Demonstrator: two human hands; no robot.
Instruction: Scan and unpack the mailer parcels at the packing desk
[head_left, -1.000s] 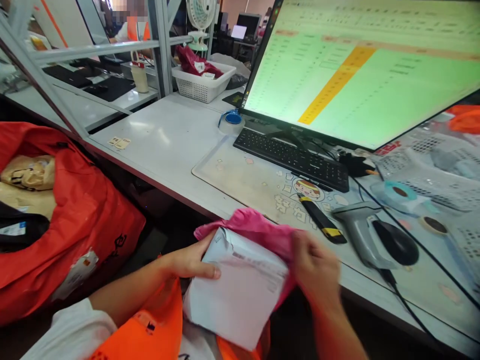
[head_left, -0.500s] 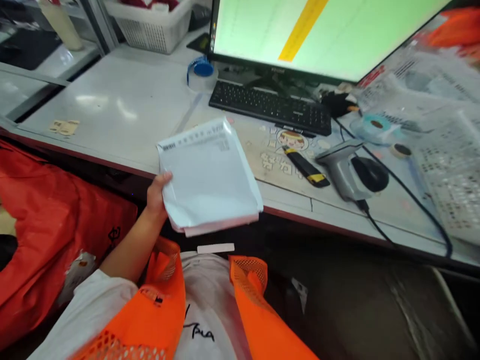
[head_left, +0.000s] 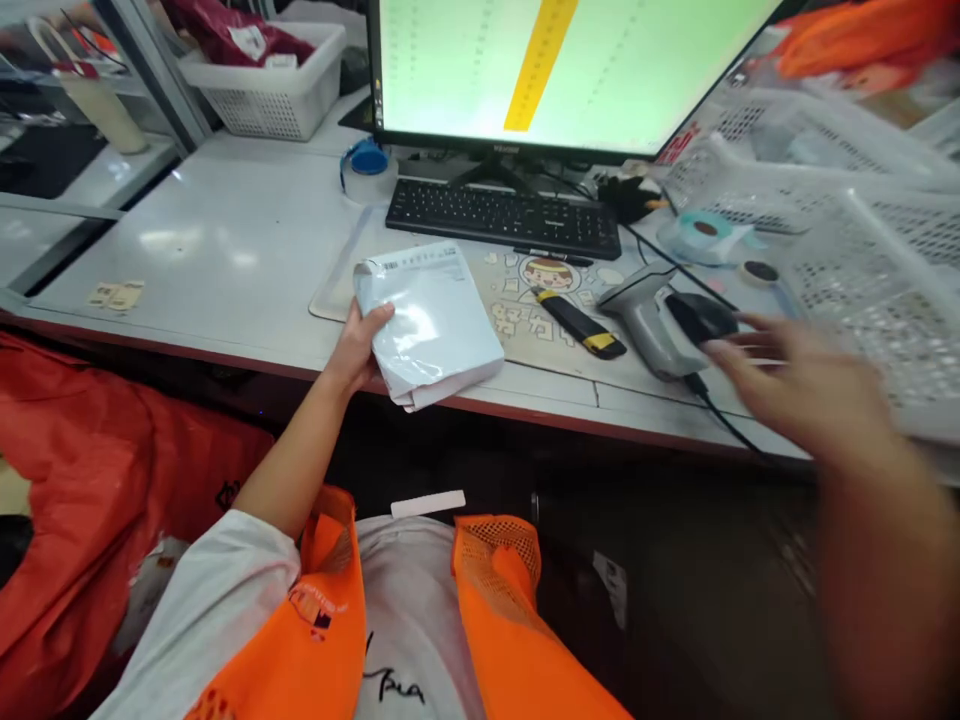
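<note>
Nearer me than the keyboard [head_left: 502,220], the white package [head_left: 439,325] is gripped in my left hand [head_left: 358,345], thumb on top, at the front edge of the desk [head_left: 217,215]. To the keyboard's right, my blurred right hand [head_left: 802,385] has its fingers apart, seemingly holding nothing; I can't tell whether it touches the mouse [head_left: 701,314]. I'd best keep the printed strip [head_left: 420,262] facing up, thumb clear of it. I count one package, one keyboard, one mouse, one grey scanner [head_left: 646,325], one cutter [head_left: 576,323].
</note>
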